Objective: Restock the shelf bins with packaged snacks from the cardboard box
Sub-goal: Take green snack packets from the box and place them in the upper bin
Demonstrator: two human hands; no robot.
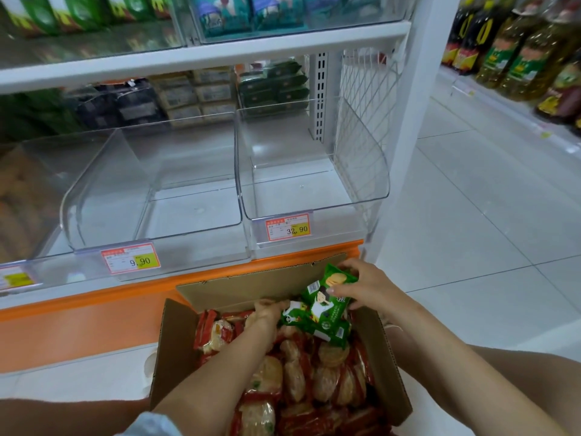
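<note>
An open cardboard box (176, 347) stands on the floor below the shelf, filled with red snack packets (314, 382). At its far end lie green snack packets (323, 309). My right hand (364, 286) grips the top green packet from the right side. My left hand (267, 313) reaches into the box and holds the left end of the green packets. Two clear plastic shelf bins stand above: the left bin (103, 215) and the right bin (361, 171), both with nothing in them.
Price tags (130, 258) hang on the bin fronts. An orange shelf base (94, 309) runs behind the box. Upper shelves hold packaged goods (195, 92). Oil bottles (518, 48) line a shelf at the right, across a white tiled aisle (471, 215).
</note>
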